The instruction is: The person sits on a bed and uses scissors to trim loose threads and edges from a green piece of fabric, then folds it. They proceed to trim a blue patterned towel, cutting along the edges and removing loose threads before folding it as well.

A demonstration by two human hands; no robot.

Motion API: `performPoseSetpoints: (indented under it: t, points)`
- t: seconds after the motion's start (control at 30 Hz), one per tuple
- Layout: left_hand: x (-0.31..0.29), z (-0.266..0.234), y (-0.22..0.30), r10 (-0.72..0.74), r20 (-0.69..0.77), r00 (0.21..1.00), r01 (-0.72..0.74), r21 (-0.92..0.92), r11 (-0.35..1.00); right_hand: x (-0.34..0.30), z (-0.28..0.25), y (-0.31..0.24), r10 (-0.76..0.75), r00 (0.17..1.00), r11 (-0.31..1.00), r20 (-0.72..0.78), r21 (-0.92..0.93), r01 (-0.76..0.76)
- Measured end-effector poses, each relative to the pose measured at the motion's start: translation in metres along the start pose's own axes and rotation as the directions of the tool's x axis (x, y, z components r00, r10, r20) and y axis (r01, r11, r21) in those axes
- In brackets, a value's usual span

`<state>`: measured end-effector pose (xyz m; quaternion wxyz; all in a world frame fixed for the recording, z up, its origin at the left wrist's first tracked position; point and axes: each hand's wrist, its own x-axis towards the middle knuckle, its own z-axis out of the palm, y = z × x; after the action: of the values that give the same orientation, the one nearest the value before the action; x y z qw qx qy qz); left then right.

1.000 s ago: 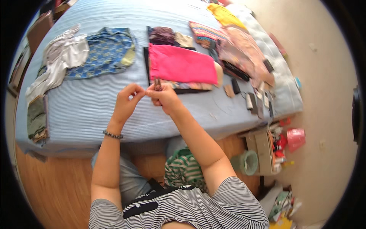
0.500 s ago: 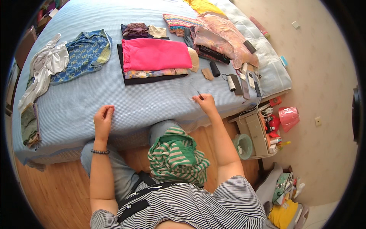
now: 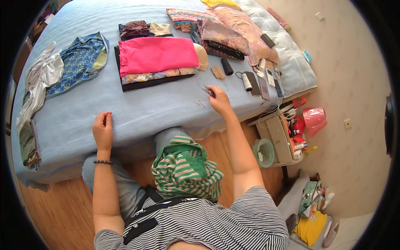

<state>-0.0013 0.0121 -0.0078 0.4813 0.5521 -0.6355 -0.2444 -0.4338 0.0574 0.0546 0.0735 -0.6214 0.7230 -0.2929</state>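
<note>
Bed [image 3: 146,106]: blue, checked; pink cloth [image 3: 158,55] lies folded on it, taken as landmark.
Right hand [image 3: 219,100]: nearer the person than the pink cloth and to its right, closed around a small dark tool [image 3: 211,94].
Left hand [image 3: 102,127]: nearer the person and left of the pink cloth, fingertips pinched together; I cannot tell whether anything is held.
Striped cloth [image 3: 185,166]: green and pale, bunched on the person's lap, well apart from the pink cloth.

At eleven o'clock, a folded hot-pink garment [image 3: 158,54] tops a floral cloth [image 3: 154,77]; at ten lies a blue patterned garment [image 3: 81,60]. A translucent green wastebasket [image 3: 270,151] stands at four o'clock.
</note>
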Motion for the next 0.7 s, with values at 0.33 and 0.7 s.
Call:
performPoseSetpoints:
  t: [0.33, 0.7]
  points:
    - [-0.001, 0.004, 0.012, 0.127, -0.046, 0.991, -0.115, 0.204, 0.972, -0.004, 0.051, -0.05, -0.297, 0.925, 0.942, -0.237, 0.083, 0.324]
    - [-0.002, 0.011, 0.014, 0.11, -0.04, 0.993, -0.095, 0.278, 0.956, -0.026, 0.032, 0.037, 0.025, 0.987, 0.996, -0.156, 0.084, -0.012]
